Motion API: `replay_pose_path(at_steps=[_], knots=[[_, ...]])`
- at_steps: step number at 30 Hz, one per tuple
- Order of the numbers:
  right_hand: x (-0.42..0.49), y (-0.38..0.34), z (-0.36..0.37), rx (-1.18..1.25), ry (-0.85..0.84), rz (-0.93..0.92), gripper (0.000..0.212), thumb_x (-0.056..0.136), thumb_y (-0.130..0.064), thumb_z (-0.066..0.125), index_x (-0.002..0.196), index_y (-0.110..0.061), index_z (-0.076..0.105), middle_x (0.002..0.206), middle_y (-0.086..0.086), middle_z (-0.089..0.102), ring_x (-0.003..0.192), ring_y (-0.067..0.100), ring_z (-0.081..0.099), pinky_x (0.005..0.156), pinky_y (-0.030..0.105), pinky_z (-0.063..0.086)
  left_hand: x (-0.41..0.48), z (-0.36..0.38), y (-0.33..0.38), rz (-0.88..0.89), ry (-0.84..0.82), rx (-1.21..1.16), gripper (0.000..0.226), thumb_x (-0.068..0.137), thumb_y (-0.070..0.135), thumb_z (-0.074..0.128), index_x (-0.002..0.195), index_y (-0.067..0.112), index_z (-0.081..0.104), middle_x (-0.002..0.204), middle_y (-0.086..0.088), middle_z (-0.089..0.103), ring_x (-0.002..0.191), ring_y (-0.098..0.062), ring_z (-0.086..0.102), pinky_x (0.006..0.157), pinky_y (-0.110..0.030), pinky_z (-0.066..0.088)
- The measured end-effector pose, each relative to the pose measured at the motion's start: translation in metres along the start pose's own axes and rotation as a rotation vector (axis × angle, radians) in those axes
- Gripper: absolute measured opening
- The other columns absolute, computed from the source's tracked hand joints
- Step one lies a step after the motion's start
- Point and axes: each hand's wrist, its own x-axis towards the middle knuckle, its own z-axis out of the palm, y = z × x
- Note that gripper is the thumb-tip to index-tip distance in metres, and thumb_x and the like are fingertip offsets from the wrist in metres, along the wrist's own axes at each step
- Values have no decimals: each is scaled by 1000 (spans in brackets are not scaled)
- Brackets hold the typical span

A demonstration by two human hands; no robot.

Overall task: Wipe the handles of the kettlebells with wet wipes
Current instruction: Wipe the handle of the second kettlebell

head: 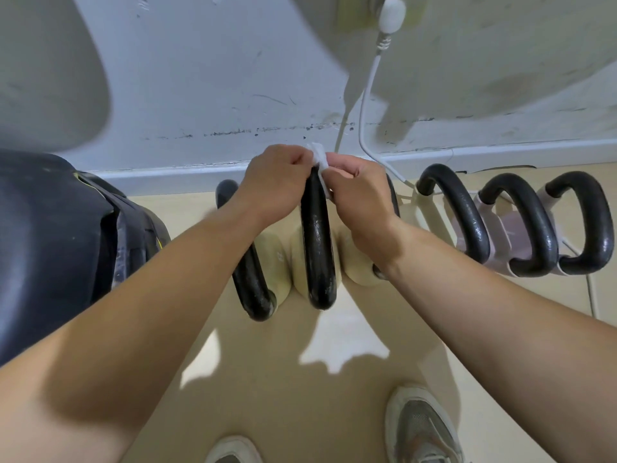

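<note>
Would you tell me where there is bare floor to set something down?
Bare floor lies between the cream kettlebells and the shoes, and a narrower strip beside the black bag. Along the wall it is crowded: pink kettlebells alongside, white cable trailing.

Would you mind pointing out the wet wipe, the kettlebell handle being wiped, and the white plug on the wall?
wet wipe (319, 158): head view, on its bunched white top.
middle kettlebell handle (317, 242): head view, on the bare black bar, mid-length.
white plug (394, 11): head view, on its rounded body.
</note>
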Motion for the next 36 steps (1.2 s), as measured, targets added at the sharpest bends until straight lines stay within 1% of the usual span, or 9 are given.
replay_pose_path(at_steps=[4, 9, 13, 18, 21, 24, 28, 31, 36], knots=[[-11, -3, 5, -13, 83, -28, 24, 84, -25, 58, 90, -19, 81, 65, 0, 59, 65, 13, 47, 65, 34, 40, -13, -18, 4, 124, -76, 206, 29, 105, 26, 42, 107, 21, 70, 90, 1, 67, 85, -18, 57, 79, -32, 45], [-54, 6, 2, -167, 147, -37, 34, 92, -11, 47, 69, -19, 70, 56, 0, 45, 53, 11, 36, 52, 27, 34, -34, -22, -3, 281, -87, 413, 28, 104, 30, 39, 109, 27, 67, 77, 5, 66, 69, -4, 51, 80, -42, 49], [-73, 5, -3, -44, 35, -88, 45, 102, -8, 47, 65, -30, 62, 55, -4, 41, 52, 7, 36, 50, 13, 36, -47, -17, -17, 355, -68, 363, 31, 104, 38, 33, 115, 36, 63, 110, 6, 73, 80, -13, 65, 84, -37, 49], [-38, 5, 10, -90, -41, 45, 37, 104, -20, 41, 74, -36, 56, 62, -19, 51, 63, 1, 45, 72, 28, 36, -21, -6, -7, 195, 15, 346, 30, 107, 25, 37, 106, 14, 65, 78, -5, 63, 64, -14, 44, 62, -8, 34], [-27, 9, 11, 46, -90, 180, 31, 105, -31, 42, 84, -22, 63, 74, -4, 56, 75, 11, 50, 76, 34, 41, -10, -7, 3, 132, -22, 270, 31, 106, 19, 40, 113, 13, 69, 102, -8, 70, 80, -15, 48, 64, -18, 34], [-42, 17, 6, 181, -161, 145, 45, 101, -39, 39, 114, -7, 68, 105, 25, 67, 92, 22, 66, 81, 32, 53, -36, -7, 3, 191, -32, 358, 30, 105, 27, 34, 102, 21, 63, 78, 1, 62, 67, -12, 51, 61, -15, 36], [-90, 33, -8, 10, -261, -163, 37, 106, -29, 32, 128, -18, 60, 118, -17, 65, 116, 3, 59, 105, 36, 41, -91, 6, -24, 353, -35, 353, 52, 91, 35, 20, 124, 28, 59, 131, 1, 65, 117, -21, 64, 95, -38, 52], [-104, 48, -12, -29, -280, -226, 41, 107, -23, 32, 140, -12, 52, 131, -18, 61, 127, 1, 52, 112, 32, 36, -109, 19, -36, 389, -10, 315, 51, 98, 27, 31, 142, 19, 54, 153, -3, 46, 140, -14, 45, 112, -30, 40], [-58, 19, -1, 297, -360, 5, 44, 115, -29, 21, 129, -16, 61, 122, -6, 72, 122, -3, 60, 104, 16, 42, -74, 16, -7, 117, -40, -94, 30, 106, 35, 37, 127, 29, 58, 107, 4, 70, 98, -13, 65, 85, -26, 45]])
